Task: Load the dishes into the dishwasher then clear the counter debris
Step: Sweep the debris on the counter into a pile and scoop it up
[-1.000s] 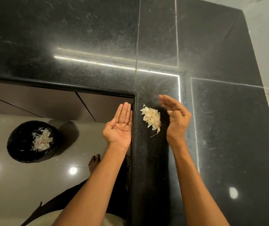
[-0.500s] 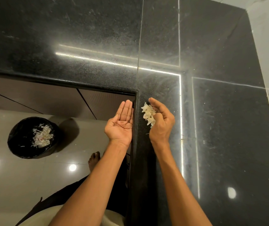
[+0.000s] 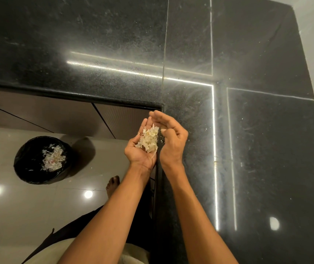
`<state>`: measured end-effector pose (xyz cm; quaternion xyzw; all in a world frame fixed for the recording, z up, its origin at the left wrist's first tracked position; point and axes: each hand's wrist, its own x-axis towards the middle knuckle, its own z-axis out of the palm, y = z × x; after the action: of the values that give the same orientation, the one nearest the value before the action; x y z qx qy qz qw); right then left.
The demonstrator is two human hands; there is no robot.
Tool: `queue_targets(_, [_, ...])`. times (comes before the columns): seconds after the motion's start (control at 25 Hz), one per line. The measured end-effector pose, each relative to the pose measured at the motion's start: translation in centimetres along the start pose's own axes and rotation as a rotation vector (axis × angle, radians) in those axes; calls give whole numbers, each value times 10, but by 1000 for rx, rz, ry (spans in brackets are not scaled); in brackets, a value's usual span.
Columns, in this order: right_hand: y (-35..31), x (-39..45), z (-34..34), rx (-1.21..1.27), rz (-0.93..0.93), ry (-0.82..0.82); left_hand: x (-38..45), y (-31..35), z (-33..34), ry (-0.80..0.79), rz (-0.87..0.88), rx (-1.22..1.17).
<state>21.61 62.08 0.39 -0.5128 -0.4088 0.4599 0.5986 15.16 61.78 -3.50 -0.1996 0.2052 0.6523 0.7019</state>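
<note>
Pale, flaky debris point(image 3: 149, 140) lies heaped in the cupped palm of the left hand point(image 3: 140, 149), held just off the edge of the black stone worktop point(image 3: 190, 103). The right hand point(image 3: 171, 138), fingers relaxed and gently curved, stands on edge against the left, touching the heap. Well left of the hands, a black bin point(image 3: 38, 174) on the floor holds similar scraps.

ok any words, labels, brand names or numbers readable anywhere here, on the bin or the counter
None can be read.
The round black bin on the floor shows no label, only pale scraps inside.
The black speckled stone counter carries no print, only light reflections and seams.
The pale peel scraps lying in the cupped left hand, with the right hand alongside, bear no writing.
</note>
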Motion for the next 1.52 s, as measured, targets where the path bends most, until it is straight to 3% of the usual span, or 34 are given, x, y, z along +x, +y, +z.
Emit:
queue_targets(0.2, [-2, 15, -48, -198, -26, 261, 7, -1, -6, 34, 2, -30])
queue_targets(0.32, [6, 9, -45, -345, -14, 272, 8, -1, -7, 44, -18, -49])
queue_targets(0.44, [12, -2, -19, -359, -26, 169, 9, 0, -9, 39, -36, -82])
queue_targets(0.6, [5, -17, 3, -160, 50, -42, 8, 4, -13, 46, -48, -39])
queue_targets(0.68, [-2, -12, -8, -187, 9, -28, 8, 3, -11, 40, -57, -91])
queue_targets(0.76, [-2, 4, -29, -413, -89, 4, 7, 1, -6, 46, -62, -133])
queue_targets(0.92, [6, 7, -39, -1177, -156, -282, 9, 3, -9, 48, -60, -135])
queue_targets(1.04, [10, -28, -27, -1279, -214, -392, 9, 5, -18, 17, -119, -129])
queue_targets(1.16, [5, -57, -17, -1146, -251, -501, 8, 10, -23, -40, -157, -147])
queue_targets(1.24, [-1, -58, -19, -950, -235, -468, 7, 10, -22, -34, -159, -146])
queue_targets(1.32, [-3, -51, -32, -894, -228, -313, 7, 7, -17, -2, -112, -121])
queue_targets(1.4, [-2, -43, -48, -1018, -201, -168, 7, 4, -11, 36, -75, -116])
queue_targets(1.52, [1, -50, -49, -1298, -140, -223, 11, 3, -18, 65, -66, -128])
